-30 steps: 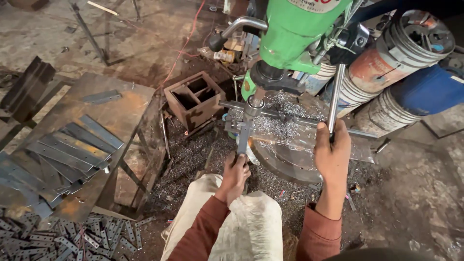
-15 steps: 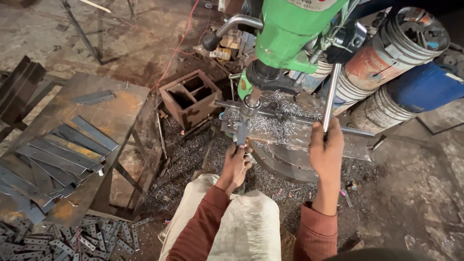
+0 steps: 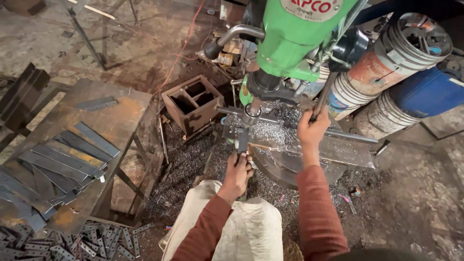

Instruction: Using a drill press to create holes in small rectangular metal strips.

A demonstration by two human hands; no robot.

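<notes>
A green drill press (image 3: 295,38) stands over a round steel work table (image 3: 285,164) covered in metal shavings. My left hand (image 3: 238,170) grips a flat metal strip (image 3: 242,139) held under the drill chuck (image 3: 251,115). My right hand (image 3: 311,129) is closed around the press's feed lever (image 3: 325,94), raised to the right of the spindle. Both sleeves are rust red.
A rusty steel bench (image 3: 111,121) at left carries several flat metal strips (image 3: 63,159). More small strips (image 3: 72,244) lie on the floor below. A rusty open box (image 3: 193,101) sits behind the press. Paint buckets (image 3: 386,63) and a blue drum (image 3: 427,92) stand at right.
My right hand has ridden up with the feed lever. My left hand has stayed on the strip under the chuck. The view has shifted slightly.
</notes>
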